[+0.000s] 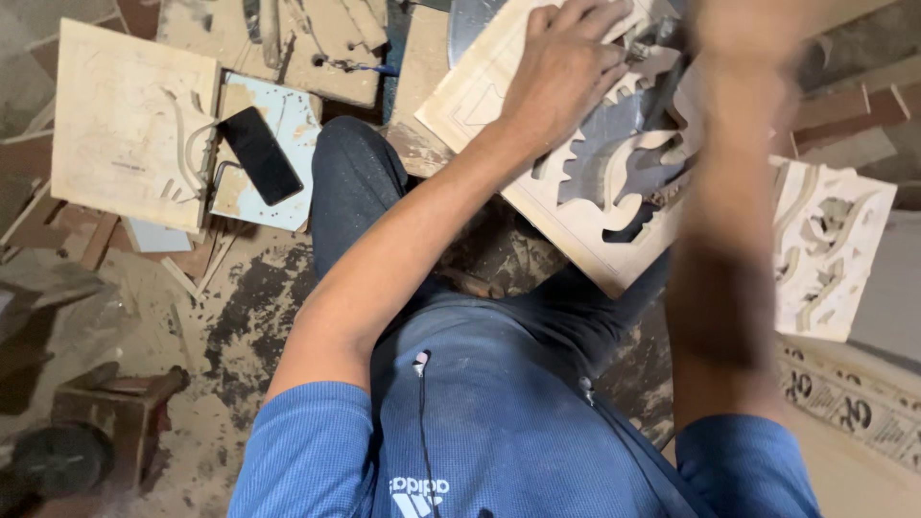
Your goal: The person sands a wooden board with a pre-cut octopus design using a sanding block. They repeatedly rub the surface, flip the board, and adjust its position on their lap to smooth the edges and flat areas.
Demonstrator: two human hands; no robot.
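Hands busy on a carved wooden panel (576, 182), resting across the knees, far right of centre.
Left hand (561, 72) spread flat, pressing the panel's far end. Right hand (743, 38) just a blur over the far right edge, grip impossible to tell. Black phone (261, 155) lying on a pale board (129, 120), far left.

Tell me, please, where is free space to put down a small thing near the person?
Most free: the dusty floor between the phone and the person's leg. Crowded: the carved panel under the left hand, the blurred right hand, and the second carved panel.
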